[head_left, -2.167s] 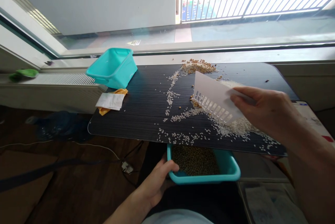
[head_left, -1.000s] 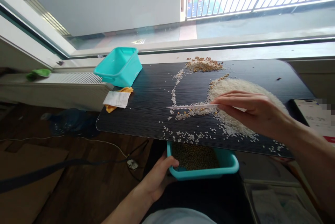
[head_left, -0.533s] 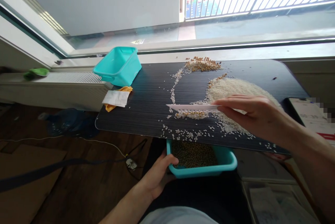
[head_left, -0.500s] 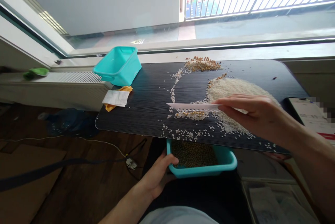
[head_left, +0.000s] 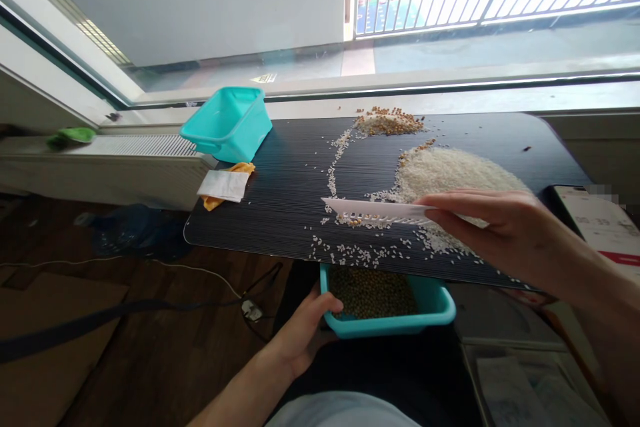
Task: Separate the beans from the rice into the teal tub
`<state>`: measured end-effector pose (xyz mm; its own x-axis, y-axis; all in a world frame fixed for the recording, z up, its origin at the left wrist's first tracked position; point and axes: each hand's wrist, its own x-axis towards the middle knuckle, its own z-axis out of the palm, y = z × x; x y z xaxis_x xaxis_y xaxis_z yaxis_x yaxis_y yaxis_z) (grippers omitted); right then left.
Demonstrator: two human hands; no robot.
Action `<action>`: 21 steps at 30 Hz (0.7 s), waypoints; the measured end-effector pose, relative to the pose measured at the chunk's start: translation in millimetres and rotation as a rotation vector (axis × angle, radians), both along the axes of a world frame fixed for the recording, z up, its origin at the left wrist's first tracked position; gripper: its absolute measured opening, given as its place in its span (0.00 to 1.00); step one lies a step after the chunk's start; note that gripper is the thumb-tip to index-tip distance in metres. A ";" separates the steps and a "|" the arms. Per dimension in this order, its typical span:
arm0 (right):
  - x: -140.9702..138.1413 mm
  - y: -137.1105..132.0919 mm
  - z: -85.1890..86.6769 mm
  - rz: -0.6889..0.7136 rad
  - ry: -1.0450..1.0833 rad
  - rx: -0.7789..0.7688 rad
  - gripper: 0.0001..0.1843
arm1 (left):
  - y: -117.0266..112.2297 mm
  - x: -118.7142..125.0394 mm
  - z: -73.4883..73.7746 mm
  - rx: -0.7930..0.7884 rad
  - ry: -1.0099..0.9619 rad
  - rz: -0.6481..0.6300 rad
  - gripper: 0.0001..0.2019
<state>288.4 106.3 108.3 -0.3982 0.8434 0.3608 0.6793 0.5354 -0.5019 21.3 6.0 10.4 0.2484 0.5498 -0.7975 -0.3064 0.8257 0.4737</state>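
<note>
Seen from a camera on the wearer's head, the view looks forward and steeply down, taking in the lap [head_left: 380, 374] at bottom, the worktop [head_left: 290, 180] at mid-distance and the window [head_left: 240, 7] beyond. The left hand [head_left: 304, 328] shows below centre, the right hand [head_left: 493, 224] right of it, both near the lens.

Rice [head_left: 460, 170] on table [head_left: 285, 200], bin [head_left: 250, 130] left, tub [head_left: 395, 327] below, seemingly beans [head_left: 377, 294] inside

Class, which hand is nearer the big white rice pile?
Right. The right hand, pinching a white card, is at the rice pile, partly hiding it; the left hand is below the near edge of the table, gripping the turquoise tub.
</note>
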 end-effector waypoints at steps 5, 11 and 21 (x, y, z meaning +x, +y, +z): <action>3.6 -1.5 0.7 -0.146 0.014 0.014 0.16 | 0.4 0.6 0.8 -0.011 0.001 0.014 0.18; 2.2 2.0 -8.4 -0.167 0.006 -0.017 0.17 | 0.1 0.2 1.2 -0.010 -0.001 0.016 0.16; -7.9 -12.4 -7.6 -0.156 0.005 0.023 0.15 | -0.5 -0.3 1.8 -0.019 0.003 0.010 0.21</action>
<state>280.4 93.9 100.7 -0.2614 0.8863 0.3822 0.7524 0.4352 -0.4945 21.0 5.5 12.2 0.2405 0.5371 -0.8085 -0.3132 0.8313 0.4591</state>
